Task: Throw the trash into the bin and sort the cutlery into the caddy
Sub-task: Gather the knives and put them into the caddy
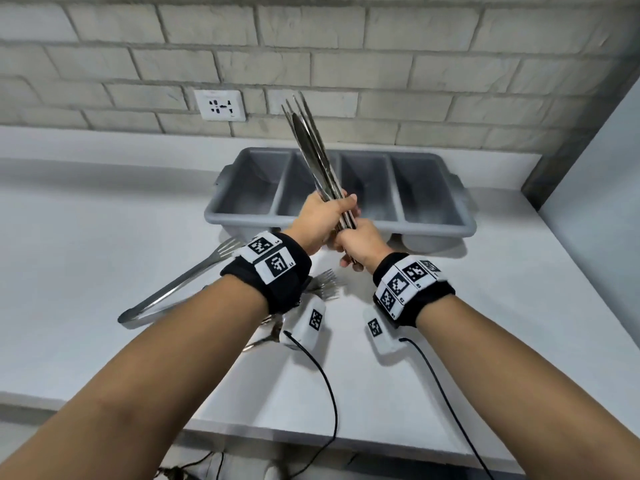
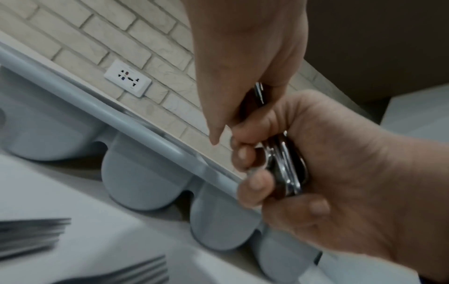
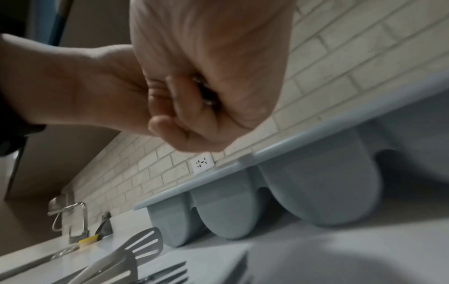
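Note:
Both hands hold one bundle of steel knives (image 1: 311, 150) upright in front of the grey four-compartment caddy (image 1: 433, 223), blades pointing up and slightly left. My left hand (image 1: 323, 218) grips the bundle at mid-handle, and my right hand (image 1: 358, 242) grips the handle ends just below it. In the left wrist view, the right hand (image 2: 340, 173) curls round the rounded handle ends (image 2: 286, 169) beneath the left hand (image 2: 243, 57). The right wrist view has the right hand (image 3: 211, 67) as a fist round the metal (image 3: 206, 96). The caddy compartments that show look empty.
Steel tongs (image 1: 180, 282) lie on the white counter to the left, and several forks (image 1: 322, 280) lie under my left wrist. A wall socket (image 1: 220, 105) sits in the brick wall behind. A faucet (image 3: 70, 217) stands far left. A side wall bounds the counter on the right.

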A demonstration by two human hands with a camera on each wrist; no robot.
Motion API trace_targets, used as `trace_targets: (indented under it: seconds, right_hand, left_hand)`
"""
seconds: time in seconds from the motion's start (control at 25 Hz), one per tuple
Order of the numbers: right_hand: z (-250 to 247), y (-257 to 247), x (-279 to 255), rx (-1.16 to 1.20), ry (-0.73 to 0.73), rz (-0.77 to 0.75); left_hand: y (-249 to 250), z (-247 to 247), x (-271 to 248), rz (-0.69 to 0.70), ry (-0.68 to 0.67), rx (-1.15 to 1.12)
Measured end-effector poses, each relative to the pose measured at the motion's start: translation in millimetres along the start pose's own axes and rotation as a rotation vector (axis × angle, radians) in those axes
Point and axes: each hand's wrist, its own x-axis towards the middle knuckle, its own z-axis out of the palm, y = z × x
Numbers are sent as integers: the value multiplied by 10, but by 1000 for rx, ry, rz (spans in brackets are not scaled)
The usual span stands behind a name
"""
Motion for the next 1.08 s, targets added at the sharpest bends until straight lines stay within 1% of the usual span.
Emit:
trace_targets:
  seconds: [0.12, 0.2, 0.36, 0.48, 0.56, 0.64, 0.68, 0.72, 0.8, 0.88, 0.92, 1.0, 1.08]
  right_hand:
    - [371, -239, 212, 103, -116, -61]
    - [613, -400, 313, 210, -176, -69]
    - [1085, -685, 626, 158, -166, -96]
    - [1239, -868, 864, 241, -222, 3]
    - [1230, -952, 983, 297, -284, 80]
    - [1230, -985, 1112, 288, -327, 100]
    - [1250, -998, 1152, 238, -327, 93]
    - [1281, -1010, 1195, 159, -294, 80]
    - [1349, -1000, 1302, -73, -164, 8]
    - [1374, -978, 1376, -271, -99, -43]
    - [1377, -969, 1433, -328, -85, -17]
    - [1387, -913, 1529, -401, -103, 58]
    - [1424, -908, 1570, -477, -124, 109]
  left_hand:
    - [240, -403, 199, 17, 58, -48]
    - [368, -670, 349, 35, 76, 13]
    - [513, -1169, 685, 15, 103, 114]
    - [592, -1445, 941, -83, 139, 136]
    - [630, -1569, 1075, -170, 123, 119]
    - [660, -1650, 1214, -211, 96, 85]
    - [665, -1676, 1277, -221, 83, 99]
    - [669, -1696, 1342, -235, 71, 138]
    - [653, -1727, 1466, -262, 35, 241]
    - [606, -1728, 1562, -299, -10, 356]
    - [573, -1721, 1598, -321, -32, 406]
    - [477, -1708, 1675, -352, -59, 496]
    - [385, -1694, 1754, -350, -87, 598]
